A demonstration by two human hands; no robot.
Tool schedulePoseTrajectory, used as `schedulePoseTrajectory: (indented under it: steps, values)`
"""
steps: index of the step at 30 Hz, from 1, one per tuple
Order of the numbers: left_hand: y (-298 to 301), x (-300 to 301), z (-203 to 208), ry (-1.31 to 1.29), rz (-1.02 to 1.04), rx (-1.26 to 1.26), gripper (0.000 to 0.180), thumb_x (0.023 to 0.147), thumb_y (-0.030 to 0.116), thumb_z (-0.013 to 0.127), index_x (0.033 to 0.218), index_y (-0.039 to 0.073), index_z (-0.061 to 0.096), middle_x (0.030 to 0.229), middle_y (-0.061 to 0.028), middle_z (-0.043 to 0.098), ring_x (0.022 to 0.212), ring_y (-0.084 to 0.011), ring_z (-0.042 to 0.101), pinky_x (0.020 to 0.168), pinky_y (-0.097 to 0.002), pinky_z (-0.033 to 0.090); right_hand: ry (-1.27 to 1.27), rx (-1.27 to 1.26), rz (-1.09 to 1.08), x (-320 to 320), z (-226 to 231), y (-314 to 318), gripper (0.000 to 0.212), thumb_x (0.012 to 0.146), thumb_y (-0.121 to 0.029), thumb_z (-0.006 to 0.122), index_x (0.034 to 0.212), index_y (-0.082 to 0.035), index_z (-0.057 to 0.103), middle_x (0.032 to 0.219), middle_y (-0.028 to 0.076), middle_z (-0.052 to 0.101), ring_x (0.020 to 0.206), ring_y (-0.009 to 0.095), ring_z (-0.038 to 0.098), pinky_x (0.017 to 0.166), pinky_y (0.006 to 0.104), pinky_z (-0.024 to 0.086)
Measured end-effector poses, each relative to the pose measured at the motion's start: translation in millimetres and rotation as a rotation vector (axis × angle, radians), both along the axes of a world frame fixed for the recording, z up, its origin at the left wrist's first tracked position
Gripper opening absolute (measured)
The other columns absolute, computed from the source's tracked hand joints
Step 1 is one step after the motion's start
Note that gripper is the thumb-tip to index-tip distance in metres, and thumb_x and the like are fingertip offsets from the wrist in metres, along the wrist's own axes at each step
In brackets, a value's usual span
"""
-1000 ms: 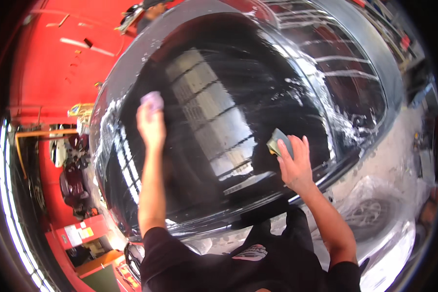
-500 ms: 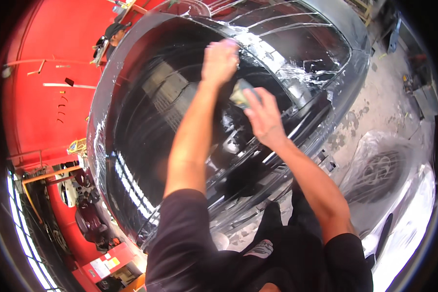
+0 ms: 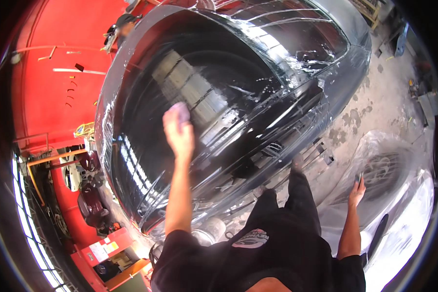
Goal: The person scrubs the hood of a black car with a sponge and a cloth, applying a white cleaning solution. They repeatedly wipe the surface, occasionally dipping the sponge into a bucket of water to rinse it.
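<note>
My left hand is over the glossy black car hood, its fingers closed on a pinkish-purple pad, blurred by motion. The pad is at the hood's surface; whether it is a sponge or a folded cloth cannot be made out. Off to the right, away from the car, hangs my right hand. Its fingers pinch a small dark block, mostly hidden by them. Clear plastic film covers the windshield and roof, and more wraps the car's edges.
A plastic-wrapped wheel lies on the stained concrete floor at right. Another person stands beyond the car's far left side. Car parts and a red cabinet are at lower left, by a red wall.
My left hand has come down and left across the hood with the pad. My right hand has left the hood and dropped far to the right, still holding the block.
</note>
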State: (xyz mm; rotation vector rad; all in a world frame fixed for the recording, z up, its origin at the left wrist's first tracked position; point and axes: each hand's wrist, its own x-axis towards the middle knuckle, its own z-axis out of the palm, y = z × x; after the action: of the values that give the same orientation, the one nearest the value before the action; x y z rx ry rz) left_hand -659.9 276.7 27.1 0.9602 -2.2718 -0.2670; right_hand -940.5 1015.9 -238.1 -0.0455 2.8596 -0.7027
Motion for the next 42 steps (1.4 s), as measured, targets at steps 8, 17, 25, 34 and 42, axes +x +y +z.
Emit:
schedulePoseTrajectory:
  steps: [8, 17, 25, 34, 42]
  values:
    - [-109, -34, -29, -0.251, 0.152, -0.257, 0.049, 0.102, 0.032, 0.052, 0.141, 0.006, 0.067, 0.138, -0.0239, 0.068, 0.132, -0.0475, 0.057, 0.114, -0.0548, 0.045, -0.251, 0.121, 0.072, 57, 0, 45, 0.052, 0.101, -0.018, 0.066, 0.151, -0.007, 0.060, 0.126, 0.025, 0.068, 0.119, 0.044, 0.064, 0.104, 0.0514, 0.051]
    - [111, -288, -87, -0.386, -0.445, -0.256, 0.038, 0.095, 0.022, 0.063, 0.131, 0.012, 0.071, 0.136, -0.0137, 0.062, 0.139, -0.0418, 0.049, 0.116, -0.0596, 0.040, -0.034, -0.104, 0.371, -44, 55, -110, 0.048, 0.103, -0.015, 0.065, 0.150, -0.006, 0.061, 0.126, 0.026, 0.066, 0.118, 0.044, 0.063, 0.103, 0.0510, 0.050]
    - [113, -142, -50, -0.289, -0.170, -0.114, 0.046, 0.096, 0.022, 0.067, 0.141, 0.011, 0.065, 0.151, -0.0176, 0.056, 0.146, -0.0488, 0.046, 0.121, -0.0671, 0.033, -0.042, -0.062, 0.616, -38, 67, -131, 0.046, 0.105, -0.016, 0.064, 0.149, -0.002, 0.062, 0.128, 0.029, 0.067, 0.114, 0.047, 0.066, 0.099, 0.0520, 0.052]
    - [83, 208, -22, -0.358, 0.382, -0.075, 0.048, 0.101, 0.024, 0.062, 0.148, 0.012, 0.062, 0.157, -0.0186, 0.052, 0.150, -0.0454, 0.043, 0.124, -0.0630, 0.032, -0.197, 0.027, 0.676, 15, 55, -147, 0.046, 0.100, -0.014, 0.066, 0.146, -0.004, 0.066, 0.126, 0.033, 0.071, 0.121, 0.049, 0.066, 0.105, 0.0502, 0.051]
    - [52, 450, -37, -0.214, 0.657, 0.023, 0.044, 0.108, 0.027, 0.059, 0.149, 0.013, 0.060, 0.158, -0.0194, 0.048, 0.152, -0.0497, 0.039, 0.125, -0.0673, 0.027, -0.099, -0.024, 0.841, 115, 99, -203, 0.048, 0.101, -0.014, 0.064, 0.147, 0.001, 0.063, 0.132, 0.031, 0.066, 0.123, 0.048, 0.063, 0.109, 0.0505, 0.048]
